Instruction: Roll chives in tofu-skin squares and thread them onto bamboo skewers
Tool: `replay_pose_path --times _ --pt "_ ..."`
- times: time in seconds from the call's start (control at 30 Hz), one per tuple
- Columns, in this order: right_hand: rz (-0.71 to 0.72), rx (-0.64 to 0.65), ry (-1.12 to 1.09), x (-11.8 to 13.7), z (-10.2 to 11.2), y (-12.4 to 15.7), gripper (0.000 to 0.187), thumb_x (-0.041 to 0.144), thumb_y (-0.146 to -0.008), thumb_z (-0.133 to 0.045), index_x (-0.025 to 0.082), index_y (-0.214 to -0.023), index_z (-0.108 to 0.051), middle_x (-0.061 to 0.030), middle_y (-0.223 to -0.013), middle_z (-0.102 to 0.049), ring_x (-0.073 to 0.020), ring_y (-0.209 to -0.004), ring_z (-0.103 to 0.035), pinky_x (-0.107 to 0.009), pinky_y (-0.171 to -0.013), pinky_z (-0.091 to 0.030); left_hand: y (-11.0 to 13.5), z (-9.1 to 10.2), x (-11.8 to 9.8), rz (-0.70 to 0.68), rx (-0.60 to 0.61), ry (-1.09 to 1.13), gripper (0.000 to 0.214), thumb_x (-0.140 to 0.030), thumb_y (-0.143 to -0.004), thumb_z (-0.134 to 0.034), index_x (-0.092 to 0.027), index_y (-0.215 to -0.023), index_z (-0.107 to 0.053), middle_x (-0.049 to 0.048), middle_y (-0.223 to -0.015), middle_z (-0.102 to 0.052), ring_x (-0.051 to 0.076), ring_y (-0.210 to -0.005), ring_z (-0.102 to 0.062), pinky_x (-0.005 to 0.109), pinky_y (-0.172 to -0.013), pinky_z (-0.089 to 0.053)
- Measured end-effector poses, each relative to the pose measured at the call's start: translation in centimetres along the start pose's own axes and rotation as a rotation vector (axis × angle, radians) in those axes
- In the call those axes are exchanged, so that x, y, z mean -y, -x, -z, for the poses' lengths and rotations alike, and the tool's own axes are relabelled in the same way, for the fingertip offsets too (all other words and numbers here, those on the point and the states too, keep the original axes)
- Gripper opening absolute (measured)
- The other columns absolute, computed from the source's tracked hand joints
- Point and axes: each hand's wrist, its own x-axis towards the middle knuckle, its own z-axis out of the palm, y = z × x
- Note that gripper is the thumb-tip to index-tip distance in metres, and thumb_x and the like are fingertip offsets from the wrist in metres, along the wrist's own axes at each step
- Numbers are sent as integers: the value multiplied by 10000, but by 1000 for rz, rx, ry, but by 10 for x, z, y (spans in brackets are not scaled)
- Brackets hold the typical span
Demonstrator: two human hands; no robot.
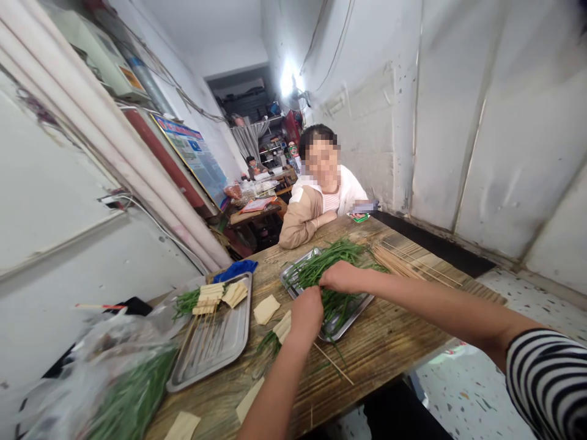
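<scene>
A metal tray [337, 336] holds a heap of long green chives [337, 253]. My right hand [343, 278] reaches over it, fingers pinched among the stems. Close beside, at the tray's near left edge, my left hand [308, 311] is curled round some chives; its fingertips are partly hidden. Just left of that hand lies a pale tofu-skin roll [283, 327] with green ends, partly covered by the hand. A thin wooden skewer [334, 365] sticks out on the wood to the right of my left wrist. A loose tofu-skin sheet [266, 310] lies between the two trays.
On the left, a second metal tray [232, 348] carries skewered rolls [210, 296]. Plastic bags [114, 348] with greens stand beside it. More sheets [182, 426] lie near the front. Bare skewers [397, 260] lie at the right. Across the table [380, 342] sits a person [305, 211] holding a phone.
</scene>
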Motion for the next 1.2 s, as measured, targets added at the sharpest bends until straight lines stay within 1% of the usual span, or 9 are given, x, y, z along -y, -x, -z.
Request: replay_pose_path --times 0.17,0.3,0.4,0.43,0.57,0.7,0.87,1.07,1.2 --pt "-145 131 4 -31 -22 14 224 100 -801 -532 97 -954 -696 -153 -926 -684 -223 -842 -649 -258 -656 -443 7 20 48 1 102 47 295 -170 -884 -331 -152 -786 -609 102 -810 -666 193 -778 -605 280 -686 -395" --pt "-159 57 -29 -40 -8 29 304 203 -775 -633 136 -1071 -657 -133 -1093 -622 -185 -841 -641 -228 -671 -439 16 42 76 -19 152 115 331 -212 -893 -294 -170 -743 -586 43 -743 -632 162 -740 -573 252 -682 -399" --pt "-138 -191 -83 -12 20 28 240 288 -880 -527 170 -1046 -654 -106 -1052 -624 -184 -907 -619 -233 -715 -438 20 49 75 -59 196 162 331 -239 -883 -301 -180 -706 -574 20 -697 -606 152 -702 -554 235 -653 -396" --pt "-93 -214 -95 2 28 24 242 321 -889 -519 180 -1030 -656 -96 -1022 -634 -186 -908 -617 -233 -707 -440 21 50 72 -72 211 174 325 -243 -875 -311 -182 -691 -572 17 -685 -601 153 -691 -549 235 -645 -392" --pt "90 -126 -41 55 33 3 217 283 -861 -551 143 -977 -669 -108 -932 -668 -197 -837 -636 -235 -620 -434 28 58 61 -118 258 206 294 -248 -851 -344 -189 -686 -580 16 -682 -598 159 -688 -539 248 -660 -390" --pt "151 -108 -70 67 24 -6 190 205 -861 -529 122 -895 -697 -119 -897 -689 -199 -801 -636 -239 -602 -412 42 70 58 -156 277 310 309 -307 -861 -349 -195 -695 -585 10 -703 -598 158 -716 -533 253 -695 -408" --pt "218 -151 -454 55 30 0 150 189 -837 -574 135 -863 -711 -26 -728 -660 -112 -659 -555 -192 -578 -342 60 75 54 -84 215 564 469 -483 -906 -238 -188 -776 -578 -15 -620 -504 137 -612 -461 236 -605 -403" --pt "179 9 -884 52 29 4 147 201 -751 -642 102 -643 -643 83 -458 -394 -56 -475 -349 -188 -481 -256 61 80 54 -185 217 479 381 -440 -886 -323 -189 -732 -564 0 -734 -581 145 -734 -514 244 -719 -424" --pt "-20 56 -1372 48 30 6 175 288 -754 -629 129 -686 -601 100 -418 -411 -46 -374 -351 -164 -387 -268 54 75 57 -166 76 461 375 -410 -897 -321 -187 -779 -598 20 -775 -628 164 -775 -555 270 -760 -437"
